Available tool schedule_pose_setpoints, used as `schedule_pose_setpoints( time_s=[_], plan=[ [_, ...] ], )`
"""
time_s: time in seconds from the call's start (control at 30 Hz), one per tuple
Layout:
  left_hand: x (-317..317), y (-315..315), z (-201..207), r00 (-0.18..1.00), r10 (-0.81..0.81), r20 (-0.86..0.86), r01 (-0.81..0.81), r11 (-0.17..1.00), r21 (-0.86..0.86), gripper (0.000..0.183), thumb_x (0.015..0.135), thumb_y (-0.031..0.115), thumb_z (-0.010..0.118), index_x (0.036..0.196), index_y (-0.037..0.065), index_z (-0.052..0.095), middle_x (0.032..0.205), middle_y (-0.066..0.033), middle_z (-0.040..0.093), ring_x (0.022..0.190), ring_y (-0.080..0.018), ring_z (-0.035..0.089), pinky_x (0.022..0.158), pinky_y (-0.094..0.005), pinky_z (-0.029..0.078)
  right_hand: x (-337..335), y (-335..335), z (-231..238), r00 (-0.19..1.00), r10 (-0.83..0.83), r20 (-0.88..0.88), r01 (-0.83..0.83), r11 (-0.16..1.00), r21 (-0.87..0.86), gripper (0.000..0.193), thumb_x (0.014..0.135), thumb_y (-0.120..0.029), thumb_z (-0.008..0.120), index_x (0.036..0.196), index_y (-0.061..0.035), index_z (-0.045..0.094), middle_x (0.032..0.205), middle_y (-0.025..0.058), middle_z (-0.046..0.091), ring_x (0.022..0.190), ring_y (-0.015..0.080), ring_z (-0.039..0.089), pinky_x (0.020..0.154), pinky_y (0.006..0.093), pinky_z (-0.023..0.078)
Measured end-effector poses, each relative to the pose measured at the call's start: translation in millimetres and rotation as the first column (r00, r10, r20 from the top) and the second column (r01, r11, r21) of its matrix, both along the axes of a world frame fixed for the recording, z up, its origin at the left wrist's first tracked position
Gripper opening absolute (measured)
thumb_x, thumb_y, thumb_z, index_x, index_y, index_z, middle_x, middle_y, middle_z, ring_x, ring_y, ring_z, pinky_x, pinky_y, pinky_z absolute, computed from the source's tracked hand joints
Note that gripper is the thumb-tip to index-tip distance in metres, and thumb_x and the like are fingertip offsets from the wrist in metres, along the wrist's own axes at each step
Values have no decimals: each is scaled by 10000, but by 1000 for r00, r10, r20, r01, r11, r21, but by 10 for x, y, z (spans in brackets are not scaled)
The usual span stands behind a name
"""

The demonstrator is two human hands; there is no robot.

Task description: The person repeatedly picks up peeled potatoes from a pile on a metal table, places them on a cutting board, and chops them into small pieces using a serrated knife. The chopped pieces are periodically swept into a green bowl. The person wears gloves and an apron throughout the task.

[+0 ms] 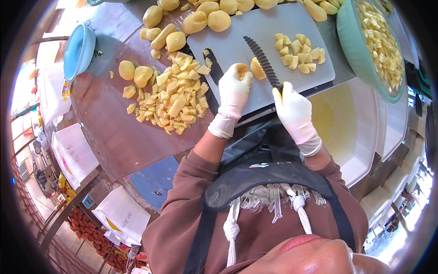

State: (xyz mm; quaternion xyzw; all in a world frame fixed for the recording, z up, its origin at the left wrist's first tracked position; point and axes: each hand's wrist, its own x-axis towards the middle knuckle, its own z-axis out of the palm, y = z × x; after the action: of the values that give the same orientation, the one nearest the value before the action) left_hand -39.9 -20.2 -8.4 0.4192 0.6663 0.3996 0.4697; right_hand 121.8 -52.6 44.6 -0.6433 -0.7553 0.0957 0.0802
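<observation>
My right hand (294, 114), in a white glove, is closed round the end of a crinkle-cut knife (262, 61). Its dark wavy blade slants up and left over the white cutting board (219, 36). My left hand (235, 91), also gloved, rests at the board's near edge with fingers curled in. A small yellowish bit shows at its fingertips, too hidden to name. Between that hand and the blade lies a peeled potato piece (257, 68). Right of the blade, several cut potato chunks (299, 52) sit on the board.
A heap of cut potato (175, 98) lies left of the board. Whole peeled potatoes (195, 23) line its far side. A green basin (365, 59) full of cut pieces stands at right, above a white tub (360, 137). A light-blue basin (80, 52) is at far left.
</observation>
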Motion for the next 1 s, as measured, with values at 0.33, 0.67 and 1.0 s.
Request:
schedule_pose_setpoints(
  time_s=[0.33, 0.67, 1.0],
  plan=[
    [144, 141, 122, 893, -146, -426, 149, 988, -27, 389, 795, 275, 733, 1056, 1, 641, 941, -165, 678, 796, -253, 668, 722, -350, 528, -87, 147, -273, 997, -82, -5, 79, 978, -193, 308, 964, -327, 514, 911, -23, 498, 654, 202, 634, 610, 385, 645, 546, 480, 505],
    [152, 334, 121, 577, -343, -741, 602, 792, 102, 283, 752, 221, 736, 971, 71, 638, 937, -126, 619, 903, -329, 610, 784, -406, 513, 574, 224, -205, 997, 12, -78, -19, 996, -92, 267, 948, -297, 566, 910, -36, 524, 671, 155, 634, 600, 338, 638, 517, 428, 494],
    [-199, 206, 146, 711, -345, -613, 522, 843, 130, 279, 759, 164, 733, 995, 32, 664, 923, -133, 639, 824, -308, 633, 741, -375, 516, 372, 268, -147, 972, 234, 26, -234, 971, 36, 234, 926, -258, 600, 894, -40, 521, 637, 121, 625, 570, 293, 642, 494, 383, 494]
  ],
)
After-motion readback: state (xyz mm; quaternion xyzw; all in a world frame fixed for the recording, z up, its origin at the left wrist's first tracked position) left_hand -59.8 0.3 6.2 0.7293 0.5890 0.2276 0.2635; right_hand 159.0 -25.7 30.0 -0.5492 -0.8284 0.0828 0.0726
